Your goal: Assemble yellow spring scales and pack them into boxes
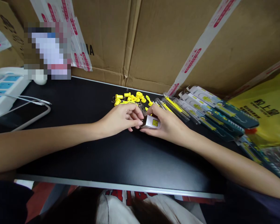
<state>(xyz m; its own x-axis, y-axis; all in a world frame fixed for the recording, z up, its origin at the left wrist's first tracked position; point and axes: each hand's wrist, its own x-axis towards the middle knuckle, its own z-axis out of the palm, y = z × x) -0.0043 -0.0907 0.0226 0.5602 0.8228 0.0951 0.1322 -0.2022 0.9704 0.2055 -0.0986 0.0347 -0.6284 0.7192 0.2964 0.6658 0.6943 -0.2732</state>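
My right hand point(166, 124) grips a small white box point(152, 122) with a yellow square printed on its side. The box's dark opening faces left, toward my left hand point(127, 117). Thumb and fingertips of the left hand are pinched together at that open end; whether they hold a flap or something tiny I cannot make out. Just beyond my hands lies a loose pile of small yellow plastic parts point(132, 98), with thin metal wire pieces point(141, 107) among them. Clear tubes with yellow inserts point(175, 104) lie beyond the right hand.
Several printed retail packages point(216, 109) are stacked at the right, beside a yellow bag point(263, 105). To the left are a white power strip point(7, 85) and a cable point(37, 100). Cardboard point(154, 46) walls the back of the black table point(102, 158).
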